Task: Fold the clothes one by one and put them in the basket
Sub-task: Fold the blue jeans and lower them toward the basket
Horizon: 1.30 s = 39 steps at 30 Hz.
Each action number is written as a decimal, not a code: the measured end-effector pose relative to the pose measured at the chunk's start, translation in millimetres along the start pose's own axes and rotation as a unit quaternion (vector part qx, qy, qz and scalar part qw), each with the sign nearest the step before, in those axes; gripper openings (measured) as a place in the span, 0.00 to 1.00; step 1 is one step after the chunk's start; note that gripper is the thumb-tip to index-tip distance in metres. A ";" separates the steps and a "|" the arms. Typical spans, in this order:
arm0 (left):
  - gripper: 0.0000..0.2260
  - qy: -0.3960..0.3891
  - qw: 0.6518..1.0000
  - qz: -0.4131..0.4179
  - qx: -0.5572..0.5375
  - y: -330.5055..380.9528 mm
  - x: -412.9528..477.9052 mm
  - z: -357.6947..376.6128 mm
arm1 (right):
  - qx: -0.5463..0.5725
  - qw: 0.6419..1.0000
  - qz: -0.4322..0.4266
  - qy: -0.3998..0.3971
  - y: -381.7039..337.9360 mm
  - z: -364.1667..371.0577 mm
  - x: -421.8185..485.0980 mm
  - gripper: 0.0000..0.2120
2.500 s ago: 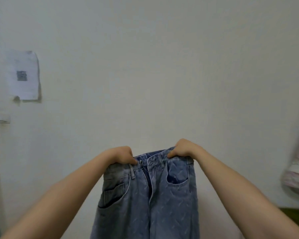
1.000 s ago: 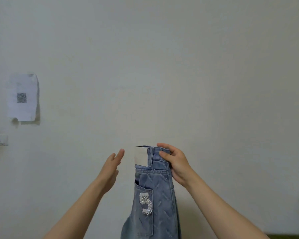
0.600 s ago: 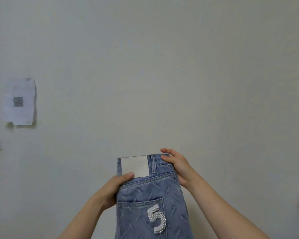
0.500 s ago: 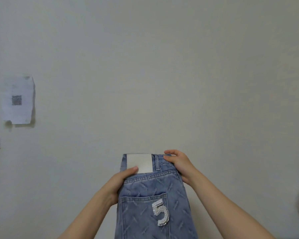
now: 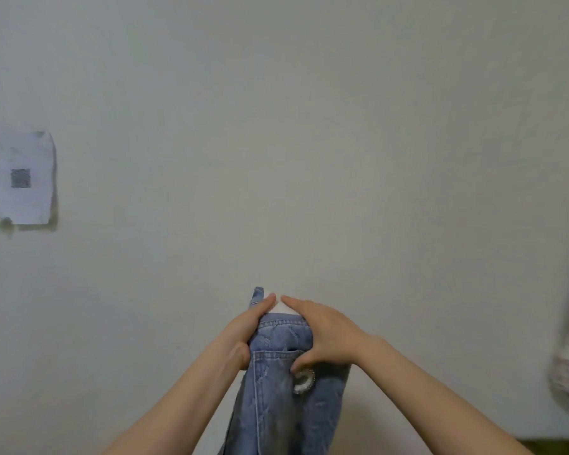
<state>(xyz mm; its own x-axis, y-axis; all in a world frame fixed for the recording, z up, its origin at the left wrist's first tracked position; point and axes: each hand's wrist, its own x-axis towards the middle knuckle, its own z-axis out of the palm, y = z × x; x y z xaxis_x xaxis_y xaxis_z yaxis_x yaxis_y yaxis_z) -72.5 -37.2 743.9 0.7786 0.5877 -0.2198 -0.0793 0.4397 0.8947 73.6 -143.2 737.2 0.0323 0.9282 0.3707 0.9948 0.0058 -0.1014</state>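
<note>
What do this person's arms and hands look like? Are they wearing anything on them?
The left forearm and the right forearm are bare as far as the frame shows, with no sleeves in sight. The left hand and right hand wear no gloves, and I can see no watch, bracelet or ring.

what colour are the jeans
The jeans are light blue denim; head view shows it best.
</note>
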 end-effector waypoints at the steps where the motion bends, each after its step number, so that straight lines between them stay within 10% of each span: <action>1: 0.23 0.006 1.000 0.000 -0.001 -0.6 -1.7 -0.8 | 0.020 1.000 0.013 -0.002 0.0 0.8 1.4 0.53; 8: 0.25 0.155 0.978 0.079 0.118 1.0 -6.9 -27.9 | 0.140 0.988 0.007 -0.069 -14.3 4.2 15.4 0.22; 16: 0.26 0.242 0.850 0.214 0.417 -9.0 -10.6 -45.9 | 0.248 0.953 0.054 -0.165 -18.4 3.9 21.6 0.11; 19: 0.25 0.266 0.765 0.213 0.546 -9.7 -19.5 -40.2 | 0.267 0.943 0.069 -0.185 -18.3 0.3 19.2 0.09; 22: 0.36 0.304 0.597 0.250 0.699 -14.6 -35.4 -31.8 | 0.266 0.943 0.086 -0.180 -14.0 1.0 14.3 0.07; 26: 0.55 0.044 0.524 0.273 0.805 -13.6 -47.6 -22.0 | 0.262 0.936 0.084 -0.220 -15.8 -3.6 8.6 0.06; 33: 0.27 -0.090 0.620 0.133 0.768 -9.0 -31.4 -24.8 | 0.176 0.922 0.110 -0.327 -23.2 -11.3 4.2 0.15; 39: 0.21 -0.150 0.773 0.016 0.616 -1.7 -18.3 -47.4 | 0.074 0.995 0.050 -0.040 -28.7 -11.4 -28.8 0.35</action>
<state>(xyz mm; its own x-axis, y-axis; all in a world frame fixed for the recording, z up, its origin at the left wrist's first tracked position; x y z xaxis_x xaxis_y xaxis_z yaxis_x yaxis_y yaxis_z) -116.2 -16.5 727.9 0.9122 0.3203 -0.2554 0.4084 -0.6612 0.6293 45.1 -174.4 740.0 0.1167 0.9536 0.2775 0.9619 -0.0389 -0.2708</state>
